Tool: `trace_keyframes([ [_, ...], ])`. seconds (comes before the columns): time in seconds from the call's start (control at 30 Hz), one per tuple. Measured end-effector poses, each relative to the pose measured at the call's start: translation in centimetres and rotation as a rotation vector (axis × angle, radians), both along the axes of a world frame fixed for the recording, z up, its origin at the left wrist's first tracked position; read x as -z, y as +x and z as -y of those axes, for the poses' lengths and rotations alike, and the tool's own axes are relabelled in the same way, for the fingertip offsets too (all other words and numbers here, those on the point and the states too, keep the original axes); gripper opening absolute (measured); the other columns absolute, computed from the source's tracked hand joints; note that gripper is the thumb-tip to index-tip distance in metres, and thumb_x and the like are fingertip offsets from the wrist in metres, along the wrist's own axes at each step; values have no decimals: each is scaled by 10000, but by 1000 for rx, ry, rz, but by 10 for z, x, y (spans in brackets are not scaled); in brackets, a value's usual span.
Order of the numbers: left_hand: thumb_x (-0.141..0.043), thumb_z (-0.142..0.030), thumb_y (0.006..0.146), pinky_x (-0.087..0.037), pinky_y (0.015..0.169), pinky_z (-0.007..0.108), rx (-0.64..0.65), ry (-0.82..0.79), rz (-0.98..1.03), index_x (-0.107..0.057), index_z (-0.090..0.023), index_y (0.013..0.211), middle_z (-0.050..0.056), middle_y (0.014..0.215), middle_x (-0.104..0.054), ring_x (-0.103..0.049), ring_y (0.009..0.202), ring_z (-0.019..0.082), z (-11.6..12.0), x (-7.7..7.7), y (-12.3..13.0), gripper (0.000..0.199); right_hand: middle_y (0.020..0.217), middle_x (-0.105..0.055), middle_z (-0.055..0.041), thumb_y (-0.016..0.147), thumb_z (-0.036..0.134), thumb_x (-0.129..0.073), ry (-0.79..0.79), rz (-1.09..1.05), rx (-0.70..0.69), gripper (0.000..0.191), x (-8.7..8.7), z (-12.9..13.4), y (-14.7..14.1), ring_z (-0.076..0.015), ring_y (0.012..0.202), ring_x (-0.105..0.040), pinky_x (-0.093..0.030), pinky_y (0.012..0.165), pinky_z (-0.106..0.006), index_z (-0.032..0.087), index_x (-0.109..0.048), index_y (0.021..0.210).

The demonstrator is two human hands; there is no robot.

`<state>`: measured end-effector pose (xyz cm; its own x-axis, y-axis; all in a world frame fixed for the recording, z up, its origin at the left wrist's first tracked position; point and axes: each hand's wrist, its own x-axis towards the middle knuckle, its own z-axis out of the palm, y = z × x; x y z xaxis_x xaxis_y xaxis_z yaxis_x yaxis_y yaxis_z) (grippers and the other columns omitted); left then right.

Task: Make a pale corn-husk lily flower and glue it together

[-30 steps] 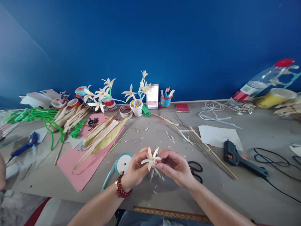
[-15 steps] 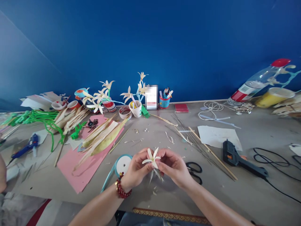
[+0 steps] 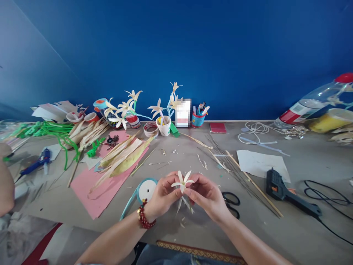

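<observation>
A cream-white flower with narrow pointed petals [image 3: 182, 181] is pinched between both hands over the front of the table. My left hand [image 3: 164, 193] is closed on it from the left, thumb beneath the petals. From the right, my right hand [image 3: 206, 195] grips it too, thumb and finger close to its centre. Pale strips [image 3: 184, 205] hang below the fingers; whether they belong to the flower I cannot tell. A roll of light blue ribbon [image 3: 147, 190] lies behind my left wrist. Black-handled scissors [image 3: 232, 198] lie partly hidden beside my right hand.
Dried husks [image 3: 124, 156] lie on pink paper [image 3: 88, 191] at left. A black glue gun [image 3: 292, 197] and a wooden stick [image 3: 255, 184] are at right. Finished flowers stand in a paper cup [image 3: 163, 127]. Another person's arm [image 3: 6, 184] shows at the left edge, near a blue glue gun [image 3: 35, 163].
The view has turned slightly left, so the things on the table appear farther right. Both hands keep hold of the flower, with little change in their grip. The other person's arm shows more.
</observation>
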<state>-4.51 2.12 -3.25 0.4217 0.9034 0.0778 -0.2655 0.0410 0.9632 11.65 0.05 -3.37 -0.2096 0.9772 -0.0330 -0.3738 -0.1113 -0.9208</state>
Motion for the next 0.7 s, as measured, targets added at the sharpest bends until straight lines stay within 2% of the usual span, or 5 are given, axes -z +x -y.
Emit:
trace_keyframes([
  [0.1, -676, -410, 842, -412, 656, 252, -68, 152, -125, -587, -155, 694, 14, 764, -523, -487, 694, 131, -1, -1, -1, 308, 750, -566, 10, 827, 296, -737, 92, 94, 43, 133, 1, 0, 2, -84, 557, -467, -406, 477, -192, 207, -638, 828],
  [0.2, -647, -342, 868, -414, 682, 268, -164, 301, -244, -581, -166, 713, 26, 772, -556, -505, 715, 146, -1, 2, -2, 244, 800, -555, -7, 851, 254, -697, 201, 205, 91, 79, 0, 0, 4, -97, 583, -483, -400, 491, -208, 200, -650, 818],
  [0.37, -616, -230, 866, -438, 714, 290, -223, 536, -306, -584, -180, 766, 37, 796, -586, -538, 746, 159, 1, 0, -3, 116, 814, -554, -28, 852, 193, -667, 349, 280, 141, 138, -4, 1, 4, -142, 676, -526, -422, 552, -234, 200, -601, 731],
  [0.57, -577, -158, 869, -455, 730, 311, -265, 709, -348, -575, -183, 788, 55, 827, -612, -553, 759, 164, 1, -9, -5, 85, 792, -571, -32, 873, 161, -629, 519, 308, 146, 97, -4, -2, 6, -170, 723, -555, -432, 611, -264, 217, -634, 793],
  [0.7, -570, -150, 870, -460, 725, 320, -281, 754, -358, -569, -188, 801, 60, 833, -617, -559, 759, 168, 1, -10, -5, 78, 770, -576, -34, 878, 153, -616, 552, 329, 148, 107, -3, -1, 7, -182, 729, -560, -431, 617, -275, 220, -641, 798],
])
